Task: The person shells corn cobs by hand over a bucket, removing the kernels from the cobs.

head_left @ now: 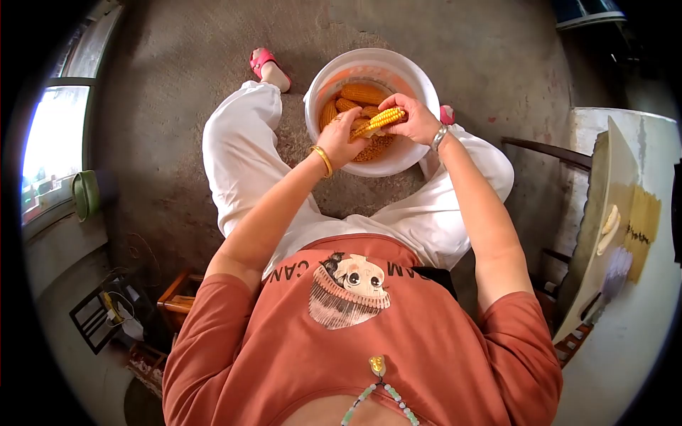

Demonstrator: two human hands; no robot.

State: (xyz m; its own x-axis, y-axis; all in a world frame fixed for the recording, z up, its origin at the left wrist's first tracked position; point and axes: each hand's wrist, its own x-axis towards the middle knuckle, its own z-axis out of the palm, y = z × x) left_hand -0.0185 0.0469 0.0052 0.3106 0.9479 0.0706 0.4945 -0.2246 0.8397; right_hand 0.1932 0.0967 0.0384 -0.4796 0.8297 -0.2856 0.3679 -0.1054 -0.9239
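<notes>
Between my two hands is a yellow corn cob, tilted, with kernels still on its upper right end. My left hand is closed around the lower left end. My right hand grips the upper right end with thumb and fingers. Both hands are over a white bucket standing on the floor between my legs. Inside the bucket lie several whole ears of corn, and loose corn kernels show near its front wall. My fingers hide part of the cob and of the bucket's contents.
Concrete floor surrounds the bucket. A board leans at the right beside a pale cabinet-like block. Behind me at the left are a wooden stool and a dark rack. A bright window is at the far left.
</notes>
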